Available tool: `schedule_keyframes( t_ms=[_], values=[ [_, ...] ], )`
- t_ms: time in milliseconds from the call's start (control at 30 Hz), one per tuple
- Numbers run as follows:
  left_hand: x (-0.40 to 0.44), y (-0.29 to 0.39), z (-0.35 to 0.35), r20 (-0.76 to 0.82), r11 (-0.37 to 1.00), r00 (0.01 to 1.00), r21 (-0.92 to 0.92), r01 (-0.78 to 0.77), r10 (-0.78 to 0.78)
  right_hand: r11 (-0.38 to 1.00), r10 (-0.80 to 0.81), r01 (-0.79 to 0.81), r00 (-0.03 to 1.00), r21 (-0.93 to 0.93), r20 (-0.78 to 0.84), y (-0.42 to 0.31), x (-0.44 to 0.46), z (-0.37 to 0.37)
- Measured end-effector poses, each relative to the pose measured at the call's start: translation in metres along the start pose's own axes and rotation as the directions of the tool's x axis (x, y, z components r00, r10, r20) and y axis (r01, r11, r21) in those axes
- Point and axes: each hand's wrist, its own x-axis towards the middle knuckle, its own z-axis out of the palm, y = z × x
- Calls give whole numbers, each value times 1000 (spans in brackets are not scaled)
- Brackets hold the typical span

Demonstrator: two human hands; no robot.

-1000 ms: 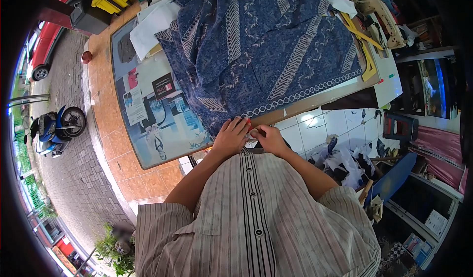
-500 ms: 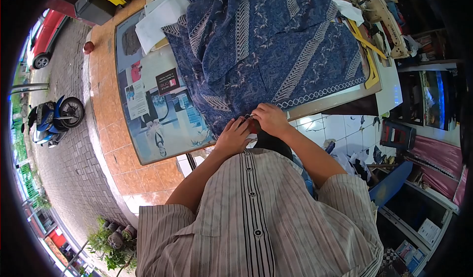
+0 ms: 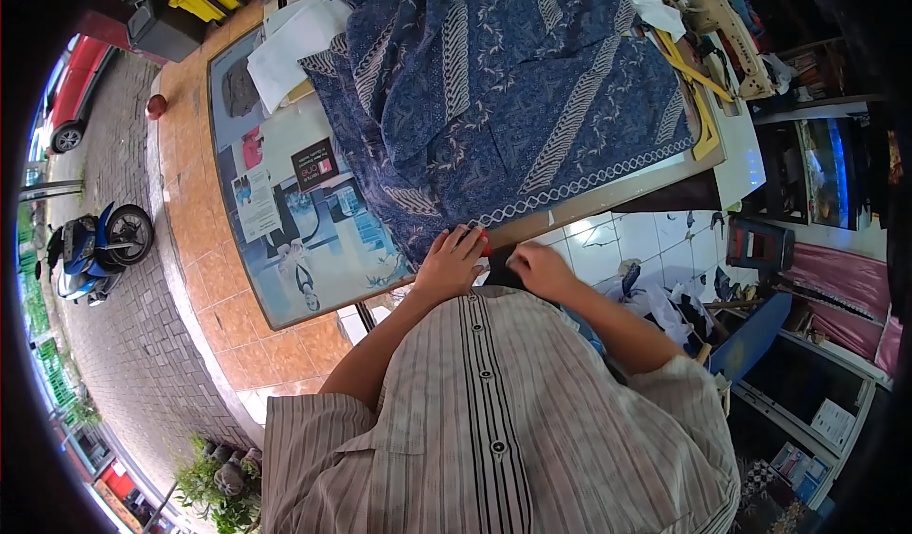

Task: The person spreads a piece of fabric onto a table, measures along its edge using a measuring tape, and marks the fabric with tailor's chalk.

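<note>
A blue batik cloth (image 3: 494, 106) with pale diagonal bands and a white chain-like border is spread over the table, its near edge in front of my body. My left hand (image 3: 450, 266) is at the cloth's near corner, its fingers bent over a small red object (image 3: 485, 241) that is mostly covered. What kind of thing it is, I cannot tell. To its right, clear of the cloth, my right hand (image 3: 541, 268) is closed with curled fingers; anything inside it is hidden.
The glass-topped table (image 3: 275, 273) shows pictures beneath it. White cloth (image 3: 294, 54) lies on its far left. Yellow rulers (image 3: 705, 121) and a sewing machine (image 3: 731, 40) are on the right. A blue ironing board (image 3: 752, 349) stands lower right. A motorbike (image 3: 100, 249) is parked outside.
My right hand has drawn away from the left, moving right and toward my body. The left hand stays at the cloth's corner, and the red object shows more. The view has shifted slightly.
</note>
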Motion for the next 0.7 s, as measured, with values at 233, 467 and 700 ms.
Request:
schedule_keyframes(
  t_ms=[233,467,700],
  values=[
    [0,0,-3,24,999,999,44,-25,24,720,212,-134,977,681,-32,-3,-4,61],
    [-6,-2,-15,-46,998,999,-61,-29,27,684,270,-199,963,702,10,-8,8,62],
    [-63,-26,-32,-328,978,933,-188,92,-151,495,270,-194,961,847,62,-22,15,68]
  ],
)
